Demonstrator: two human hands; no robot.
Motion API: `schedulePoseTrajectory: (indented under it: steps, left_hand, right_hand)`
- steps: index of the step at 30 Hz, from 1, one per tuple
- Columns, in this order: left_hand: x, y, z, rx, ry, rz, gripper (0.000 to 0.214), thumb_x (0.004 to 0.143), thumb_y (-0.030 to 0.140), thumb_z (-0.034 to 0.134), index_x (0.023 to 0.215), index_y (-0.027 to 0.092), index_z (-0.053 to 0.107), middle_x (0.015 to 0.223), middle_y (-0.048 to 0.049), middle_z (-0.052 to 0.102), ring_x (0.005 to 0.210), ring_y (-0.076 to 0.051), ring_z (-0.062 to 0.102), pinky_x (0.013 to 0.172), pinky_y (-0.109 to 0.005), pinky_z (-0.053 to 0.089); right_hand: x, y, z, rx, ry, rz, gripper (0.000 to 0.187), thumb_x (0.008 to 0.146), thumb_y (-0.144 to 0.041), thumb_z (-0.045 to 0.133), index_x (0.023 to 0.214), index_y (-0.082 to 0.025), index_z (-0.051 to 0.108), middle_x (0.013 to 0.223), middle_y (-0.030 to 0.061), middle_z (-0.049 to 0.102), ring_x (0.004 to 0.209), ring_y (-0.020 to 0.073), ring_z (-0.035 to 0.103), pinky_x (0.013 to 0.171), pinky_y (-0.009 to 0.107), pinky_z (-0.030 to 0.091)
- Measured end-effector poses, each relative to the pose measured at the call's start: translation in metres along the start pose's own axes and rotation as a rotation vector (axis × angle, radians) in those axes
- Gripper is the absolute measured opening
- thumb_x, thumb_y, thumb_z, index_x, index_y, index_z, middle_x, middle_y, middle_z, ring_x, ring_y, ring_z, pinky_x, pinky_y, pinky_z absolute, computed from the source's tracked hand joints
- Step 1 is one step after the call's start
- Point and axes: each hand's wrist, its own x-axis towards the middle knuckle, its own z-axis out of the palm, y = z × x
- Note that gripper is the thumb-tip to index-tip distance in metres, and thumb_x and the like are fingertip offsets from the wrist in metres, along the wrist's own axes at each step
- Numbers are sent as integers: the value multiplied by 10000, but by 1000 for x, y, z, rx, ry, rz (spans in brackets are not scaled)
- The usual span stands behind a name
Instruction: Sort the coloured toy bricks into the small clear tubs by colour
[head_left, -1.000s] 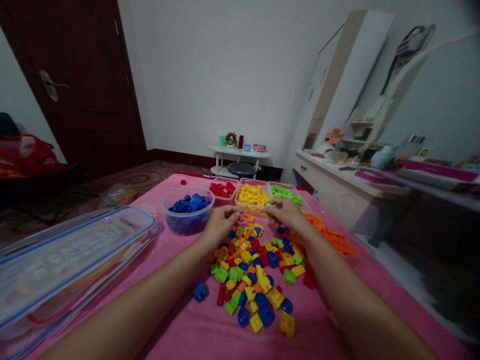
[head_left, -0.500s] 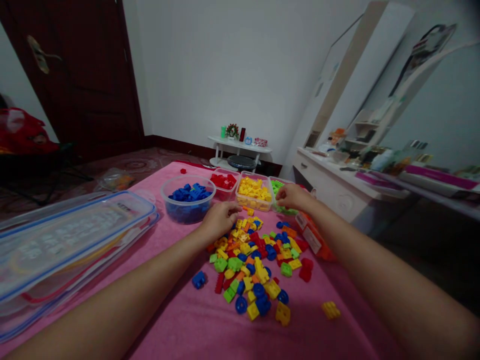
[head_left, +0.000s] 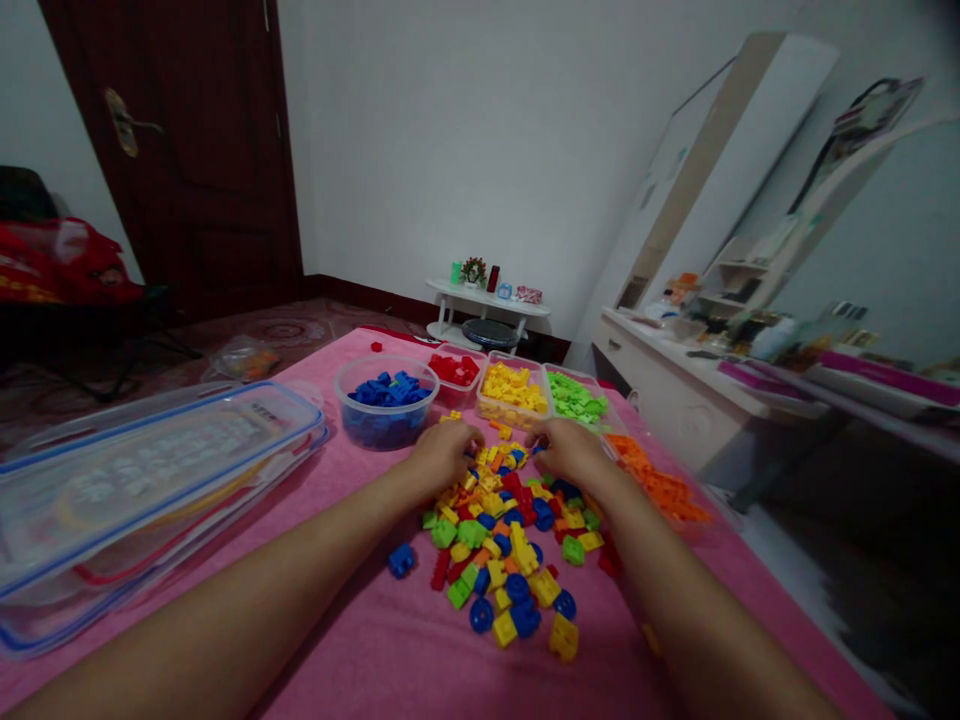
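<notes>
A mixed pile of toy building bricks (head_left: 517, 540) in yellow, blue, red, green and orange lies on a pink cloth (head_left: 360, 640). My left hand (head_left: 444, 455) is at the pile's far left edge with its fingers curled down by small yellow bricks; whatever they pinch is hidden. Opposite it, my right hand (head_left: 566, 447) bends its fingers over the far right side, a blue brick (head_left: 538, 449) showing at the fingertips. Beyond the hands stand tubs of blue bricks (head_left: 386, 390), red bricks (head_left: 453, 370), yellow bricks (head_left: 514, 385) and green bricks (head_left: 576, 398).
Orange bricks (head_left: 660, 482) fill a clear container at the right, beside my right forearm. Stacked clear lids with blue rims (head_left: 172, 470) lie at the left. A lone blue brick (head_left: 401, 560) sits left of the pile. A white dresser (head_left: 660, 370) stands beyond the right edge.
My right hand has moved left and nearer, from the green bricks' tub to the pile. The orange bricks' container now shows more fully. My left hand stays at the pile.
</notes>
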Motion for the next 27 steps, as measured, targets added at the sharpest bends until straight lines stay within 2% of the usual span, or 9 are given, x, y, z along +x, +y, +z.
schedulePoseTrajectory:
  steps: [3,5,7,9,12,15,19,22,27]
  left_hand:
    - [-1,3,-4,11,62,15,322,693,148,644,1001,215,707,959,-61,709,916,-228,625,729,-291,434]
    - [0,5,-5,-78,108,24,306,696,120,623,981,186,713,933,-73,698,885,-216,617,738,-293,437]
    - [2,8,-6,-341,92,-32,246,723,114,599,939,151,710,821,-59,679,759,-168,605,676,-263,443]
    - [4,13,-7,-722,19,-177,200,758,137,590,932,125,686,691,-20,627,587,-108,547,564,-218,423]
    - [4,22,-11,-1236,-80,-396,162,796,127,562,934,108,644,586,26,535,439,-45,428,465,-163,368]
    - [3,28,-16,-1515,-100,-484,94,789,76,555,848,100,623,560,24,499,427,-34,414,411,-123,322]
    - [4,28,-17,-1690,-172,-557,93,822,65,513,772,97,584,557,15,475,426,-30,433,349,-93,250]
    - [5,24,-17,-1718,-231,-598,141,877,118,458,811,99,582,571,6,502,401,-28,431,332,-92,259]
    - [-1,25,-21,-1731,-266,-584,184,852,303,595,826,121,596,602,3,557,428,-40,485,337,-100,302]
  right_hand:
    - [4,-6,16,104,19,-141,420,662,-147,660,1062,-270,693,1036,26,698,944,195,626,781,265,440]
    - [6,-8,28,168,58,-166,415,668,-141,669,1073,-227,693,1058,48,693,969,197,616,838,276,433]
    - [7,-9,35,230,102,-160,367,683,-151,669,1046,-197,704,1014,59,703,934,200,620,831,287,439]
    - [5,-10,32,289,144,-144,335,691,-184,680,1025,-190,712,962,58,710,879,201,624,785,288,451]
    - [-1,-13,16,377,199,-138,322,721,-225,672,1039,-188,708,947,51,715,833,183,622,750,270,451]
    - [-9,-18,-1,391,194,-134,303,731,-240,669,1024,-174,711,910,44,717,778,164,611,705,249,436]
    - [-14,-21,-7,342,155,-105,267,684,-285,718,919,-158,729,788,36,698,698,158,582,614,243,396]
    - [-16,-23,-6,438,185,-144,274,688,-293,711,920,-147,732,795,39,701,689,154,578,612,242,395]
    - [-20,-31,-14,619,168,-270,286,763,-308,619,986,-171,735,818,28,721,641,143,573,593,240,409]
